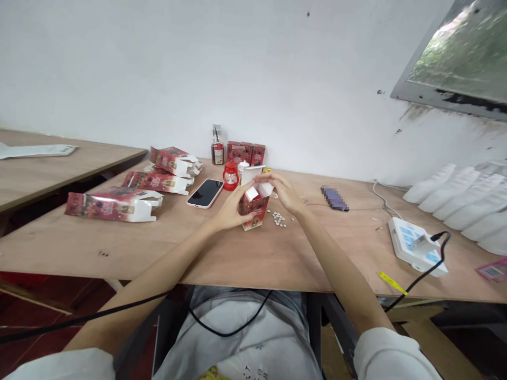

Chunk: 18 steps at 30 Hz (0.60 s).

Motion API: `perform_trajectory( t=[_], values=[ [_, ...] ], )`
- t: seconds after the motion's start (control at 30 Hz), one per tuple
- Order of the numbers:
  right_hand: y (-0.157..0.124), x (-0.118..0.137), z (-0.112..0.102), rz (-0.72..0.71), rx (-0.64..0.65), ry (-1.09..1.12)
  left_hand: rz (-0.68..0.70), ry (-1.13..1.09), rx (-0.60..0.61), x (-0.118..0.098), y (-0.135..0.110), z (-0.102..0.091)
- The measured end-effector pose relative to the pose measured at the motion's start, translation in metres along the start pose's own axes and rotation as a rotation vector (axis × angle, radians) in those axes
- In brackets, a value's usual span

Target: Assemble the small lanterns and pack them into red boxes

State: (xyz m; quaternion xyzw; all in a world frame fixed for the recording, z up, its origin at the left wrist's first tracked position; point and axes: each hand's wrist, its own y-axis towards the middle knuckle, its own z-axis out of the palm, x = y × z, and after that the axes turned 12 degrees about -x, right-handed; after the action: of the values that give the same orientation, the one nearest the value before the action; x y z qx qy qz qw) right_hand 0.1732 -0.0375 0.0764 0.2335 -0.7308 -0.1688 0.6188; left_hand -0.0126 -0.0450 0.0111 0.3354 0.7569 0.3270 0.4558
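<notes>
An upright red printed carton (255, 212) stands near the middle of the table, its white top flaps raised. My left hand (233, 210) clasps its left side, the thumb across the front. At the top right edge my right hand (285, 193) has its fingers bent over the flaps, touching them; its fingertips are partly hidden. Several small round silvery pieces (279, 217) lie on the wood just right of the carton. Behind my left hand are a little red lantern (230, 177) and a white one (243, 168), the latter partly covered by a flap.
Unfolded red cartons (113, 203) lie at left beside a phone (205, 193). Against the wall stand a bottle (217, 151) and small red boxes (258, 153). Rightward are another phone (335, 198), a power strip (410, 243) with cable, a yellow strip (392, 283) and stacked white pieces (455, 198).
</notes>
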Motion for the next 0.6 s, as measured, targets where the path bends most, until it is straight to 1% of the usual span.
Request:
perform_trajectory(
  t=[0.1, 0.13, 0.17, 0.23, 0.33, 0.4, 0.5, 0.6],
  values=[
    [0.000, -0.010, 0.000, 0.081, -0.206, 0.186, -0.042, -0.022, 0.023, -0.002, 0.001, -0.001],
    [0.001, -0.014, -0.001, 0.102, -0.247, 0.206, -0.047, -0.033, 0.032, -0.003, 0.002, -0.001],
    [0.002, -0.019, -0.001, 0.121, -0.260, 0.207, -0.047, -0.043, 0.042, -0.004, 0.003, -0.001],
    [0.004, -0.028, 0.001, 0.156, -0.208, 0.178, -0.042, -0.052, 0.067, -0.005, 0.004, 0.000],
    [0.005, -0.034, 0.006, 0.189, -0.047, 0.168, -0.032, -0.030, 0.108, -0.007, 0.006, 0.000],
    [0.004, -0.030, 0.009, 0.155, 0.044, 0.225, -0.030, -0.020, 0.109, -0.008, 0.008, -0.001],
    [0.003, -0.017, 0.009, 0.041, 0.138, 0.304, -0.035, -0.012, 0.080, -0.006, 0.009, -0.004],
    [0.001, -0.009, 0.005, -0.002, 0.198, 0.236, -0.026, -0.008, 0.064, 0.001, 0.006, -0.003]
  ],
)
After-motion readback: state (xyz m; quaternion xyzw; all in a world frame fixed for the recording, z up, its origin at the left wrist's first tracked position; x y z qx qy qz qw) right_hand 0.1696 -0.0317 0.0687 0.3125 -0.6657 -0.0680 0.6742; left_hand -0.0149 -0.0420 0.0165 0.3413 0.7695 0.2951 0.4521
